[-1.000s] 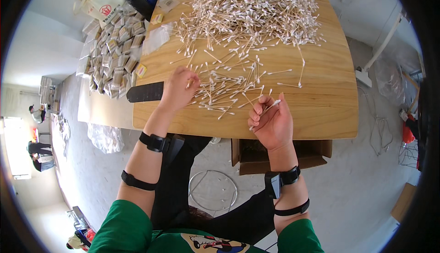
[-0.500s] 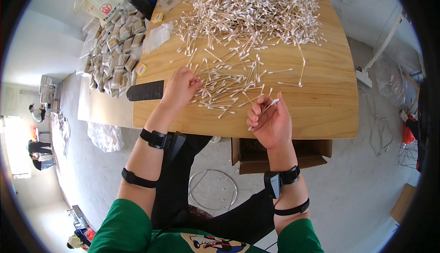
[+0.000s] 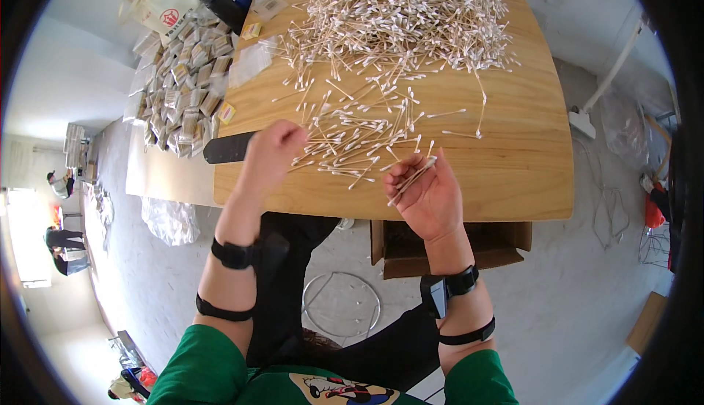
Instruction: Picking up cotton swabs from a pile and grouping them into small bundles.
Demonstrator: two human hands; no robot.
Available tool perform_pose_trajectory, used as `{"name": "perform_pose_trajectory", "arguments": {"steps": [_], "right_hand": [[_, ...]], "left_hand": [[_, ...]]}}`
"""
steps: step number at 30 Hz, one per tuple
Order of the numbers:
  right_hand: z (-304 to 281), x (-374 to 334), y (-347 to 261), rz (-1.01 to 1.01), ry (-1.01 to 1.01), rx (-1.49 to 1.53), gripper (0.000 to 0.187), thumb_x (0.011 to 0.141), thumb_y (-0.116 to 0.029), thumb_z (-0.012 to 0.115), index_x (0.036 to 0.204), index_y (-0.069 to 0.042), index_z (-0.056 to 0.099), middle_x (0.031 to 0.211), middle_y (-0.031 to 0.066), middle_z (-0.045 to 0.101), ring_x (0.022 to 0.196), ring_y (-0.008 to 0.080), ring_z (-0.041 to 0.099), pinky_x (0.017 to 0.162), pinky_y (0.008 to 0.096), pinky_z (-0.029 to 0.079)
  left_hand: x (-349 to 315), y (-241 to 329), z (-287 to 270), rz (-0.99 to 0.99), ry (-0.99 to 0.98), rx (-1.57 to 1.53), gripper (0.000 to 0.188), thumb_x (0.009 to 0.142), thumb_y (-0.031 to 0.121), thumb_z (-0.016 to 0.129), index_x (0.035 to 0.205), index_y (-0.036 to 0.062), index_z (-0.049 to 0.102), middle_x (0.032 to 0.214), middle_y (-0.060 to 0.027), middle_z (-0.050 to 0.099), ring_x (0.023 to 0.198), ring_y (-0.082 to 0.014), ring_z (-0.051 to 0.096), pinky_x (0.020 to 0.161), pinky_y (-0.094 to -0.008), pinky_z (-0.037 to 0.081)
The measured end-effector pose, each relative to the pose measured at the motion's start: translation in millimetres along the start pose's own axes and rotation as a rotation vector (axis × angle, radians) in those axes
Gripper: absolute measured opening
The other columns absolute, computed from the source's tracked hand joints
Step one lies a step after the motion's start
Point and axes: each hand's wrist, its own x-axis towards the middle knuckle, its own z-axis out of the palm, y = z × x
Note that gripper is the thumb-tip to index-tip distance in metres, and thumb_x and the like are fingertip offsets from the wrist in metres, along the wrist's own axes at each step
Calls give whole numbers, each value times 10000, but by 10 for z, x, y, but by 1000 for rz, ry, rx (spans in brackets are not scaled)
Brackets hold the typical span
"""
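Observation:
My right hand, palm up near the table's front edge, has its fingers curled around a small bunch of cotton swabs. My left hand hovers at the left of a loose scatter of cotton swabs. Its fingers are curled together and slightly blurred; what they hold, if anything, cannot be made out. Beyond the scatter, a large heap of cotton swabs covers the far part of the wooden table. Partly behind my left hand lies a dark flat strip.
At the left are many clear packs of swabs, a cloth bag and a black bottle. Clear plastic bags lie on the table's left side. An open cardboard box stands below the front edge.
My left hand has pulled back from the scattered swabs, leftward and nearer to me. The right hand has shifted slightly left, still holding its bunch of swabs.

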Motion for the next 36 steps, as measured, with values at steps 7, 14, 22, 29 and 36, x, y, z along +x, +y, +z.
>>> {"name": "perform_pose_trajectory", "arguments": {"steps": [7,14,22,29,36], "right_hand": [[200,9,110,17,179,-18,516,965,-471,338,980,2,541,862,167,616,852,340,594,844,449,475],[51,-77,-184,-49,-3,-30,478,958,-478,354,896,-56,571,704,67,524,638,202,488,565,304,375],[67,-85,-168,-57,19,-78,475,960,-467,352,855,-62,578,659,43,491,586,165,441,517,272,320],[30,-63,-182,-56,18,-65,474,961,-463,352,858,-60,579,654,49,501,589,171,447,521,277,323],[-7,-38,-114,-54,59,22,507,962,-455,356,941,-3,584,884,169,624,869,338,597,792,421,493]], "left_hand": [[-383,394,437,334,-135,-1,120,863,110,620,927,10,608,849,-75,598,726,-170,553,655,-272,449],[-192,39,418,289,-10,179,76,786,66,648,834,26,606,825,-120,570,767,-304,575,680,-354,475],[225,-105,638,423,72,332,93,762,44,674,835,20,621,841,-116,552,776,-272,593,689,-331,489],[334,-76,534,334,14,280,101,752,100,694,786,35,624,856,-105,576,793,-271,580,702,-357,476],[7,251,508,141,250,-179,98,819,70,638,888,30,580,799,-96,601,726,-247,587,654,-322,466]]}}
